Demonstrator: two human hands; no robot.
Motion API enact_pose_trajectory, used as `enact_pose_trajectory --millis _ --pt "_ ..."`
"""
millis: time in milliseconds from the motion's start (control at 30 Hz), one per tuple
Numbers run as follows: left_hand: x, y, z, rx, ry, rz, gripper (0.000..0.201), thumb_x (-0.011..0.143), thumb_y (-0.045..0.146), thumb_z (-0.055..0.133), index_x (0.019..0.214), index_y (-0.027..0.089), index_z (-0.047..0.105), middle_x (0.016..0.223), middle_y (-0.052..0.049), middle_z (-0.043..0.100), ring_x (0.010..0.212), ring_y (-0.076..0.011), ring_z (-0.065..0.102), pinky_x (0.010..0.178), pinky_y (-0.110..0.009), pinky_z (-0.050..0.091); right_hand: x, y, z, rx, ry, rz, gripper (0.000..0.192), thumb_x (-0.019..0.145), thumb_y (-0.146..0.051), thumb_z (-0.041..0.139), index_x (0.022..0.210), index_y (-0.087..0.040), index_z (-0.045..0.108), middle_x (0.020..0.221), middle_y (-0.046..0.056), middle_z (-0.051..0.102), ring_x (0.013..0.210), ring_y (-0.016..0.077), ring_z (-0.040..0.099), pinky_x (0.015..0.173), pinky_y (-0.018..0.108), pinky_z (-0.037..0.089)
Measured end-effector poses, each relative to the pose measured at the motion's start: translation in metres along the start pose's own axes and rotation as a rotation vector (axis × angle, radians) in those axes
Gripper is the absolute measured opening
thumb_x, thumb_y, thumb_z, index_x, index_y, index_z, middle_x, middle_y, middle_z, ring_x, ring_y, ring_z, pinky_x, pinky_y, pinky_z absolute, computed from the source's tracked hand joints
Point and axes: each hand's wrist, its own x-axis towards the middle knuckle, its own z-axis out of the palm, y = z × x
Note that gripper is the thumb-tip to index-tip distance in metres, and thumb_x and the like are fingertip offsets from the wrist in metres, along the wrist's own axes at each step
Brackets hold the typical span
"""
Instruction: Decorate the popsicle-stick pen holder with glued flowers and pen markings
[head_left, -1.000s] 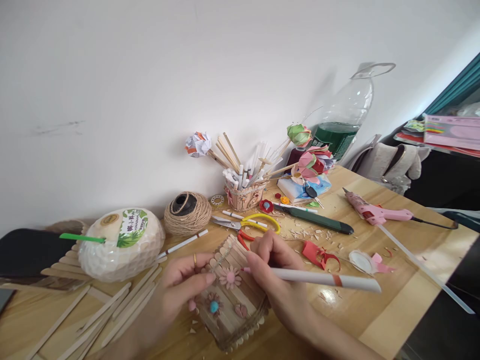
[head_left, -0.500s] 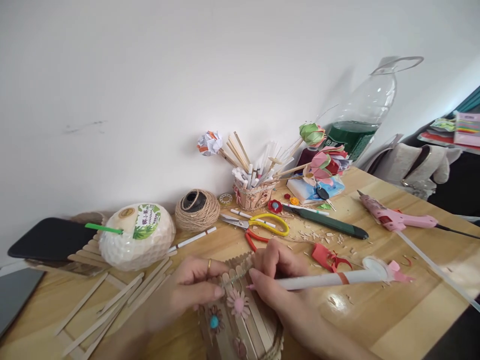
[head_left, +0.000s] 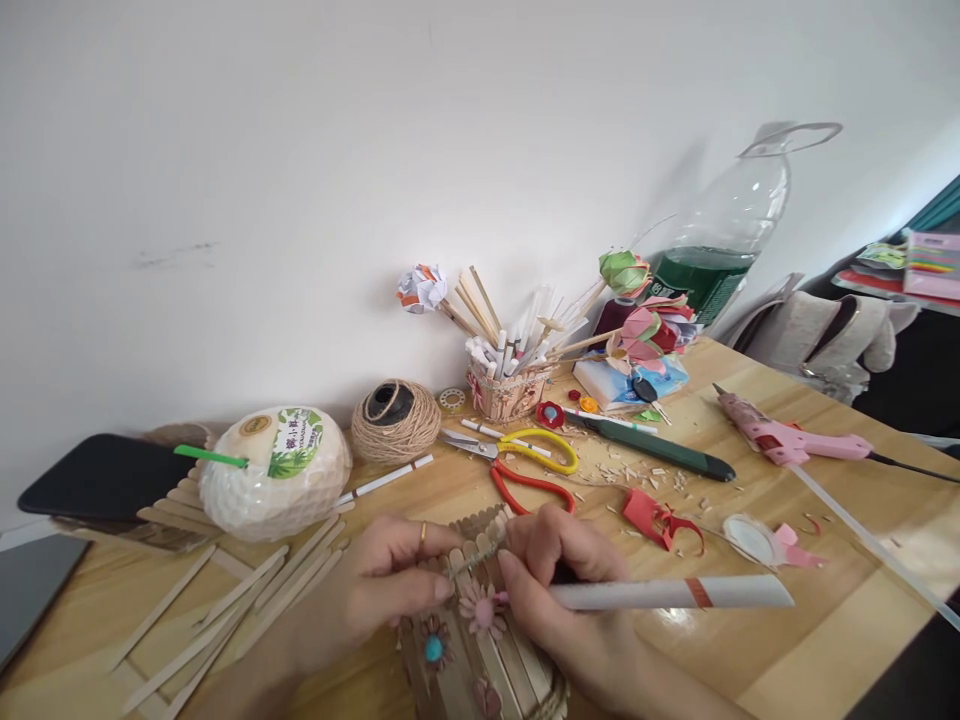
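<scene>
A container made of craft sticks [head_left: 529,665] stands at the bottom middle, tilted toward me, with twine round it. On its front are a pink flower [head_left: 481,608], a flower with a blue centre [head_left: 433,648] and a smaller pinkish piece [head_left: 487,697]. My left hand [head_left: 394,570] grips the container's upper left edge between thumb and fingers. My right hand [head_left: 559,575] is closed round a white marker pen [head_left: 660,594] with a brown band. The pen's pink tip is at the right side of the pink flower's centre; my fingers rest by the container's rim.
Yellow and red scissors [head_left: 536,450], a green craft knife [head_left: 667,450] and red paper scraps [head_left: 651,518] lie beyond my hands. A pink glue gun [head_left: 795,435] sits at right. Left are a wrapped coconut [head_left: 274,490], twine ball [head_left: 397,425] and loose craft sticks [head_left: 180,640].
The pen in my right hand has swung its back end downward, and its tip has come down and left to the pink flower's centre. My left hand keeps its grip on the container.
</scene>
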Motion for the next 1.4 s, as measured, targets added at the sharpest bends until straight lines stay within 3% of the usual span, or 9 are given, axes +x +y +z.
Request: enact_pose_trajectory --millis 200,667,1167,1400 --pt "0.0012 -0.0027 -0.0024 -0.031 -0.037 0.032 0.017 0.074 0.016 0.059 0.082 0.018 0.074 0.069 -0.001 0.070 0.062 -0.0102 0.059 0.058 -0.016 0.043 -0.0005 0.0006 -0.0012 -0.016 -0.009 0.002 0.034 0.080 -0.014 0.049 0.058 -0.022 0.024 0.049 -0.008 0.029 0.043 0.0074 0.028 0.040 0.020 0.024" --pt "0.0025 -0.0060 -0.0040 -0.005 -0.068 0.045 0.018 0.078 0.021 0.057 0.084 0.015 0.073 0.076 -0.004 0.070 0.069 -0.0132 0.060 0.063 -0.019 0.044 -0.0006 0.0039 0.0009 0.023 0.075 0.013 0.034 0.082 -0.015 0.050 0.058 -0.021 0.027 0.049 -0.008 0.032 0.044 0.0071 0.030 0.042 0.020 0.026" --pt "0.0025 -0.0091 -0.0051 -0.011 -0.051 0.077 0.016 0.077 0.022 0.058 0.082 0.016 0.072 0.070 -0.002 0.068 0.067 -0.0130 0.059 0.062 -0.019 0.044 0.0016 -0.0003 0.0011 0.049 0.003 0.001 0.035 0.079 -0.009 0.050 0.058 -0.021 0.025 0.049 -0.008 0.030 0.043 0.0062 0.029 0.040 0.019 0.023" --pt "0.0018 -0.0082 -0.0043 0.007 -0.036 0.097 0.016 0.076 0.017 0.058 0.082 0.017 0.073 0.065 0.000 0.066 0.063 -0.0107 0.057 0.059 -0.017 0.043 0.0024 -0.0003 0.0020 0.049 -0.015 0.005 0.033 0.080 -0.010 0.051 0.059 -0.021 0.028 0.050 -0.008 0.037 0.043 0.0058 0.034 0.040 0.018 0.026"
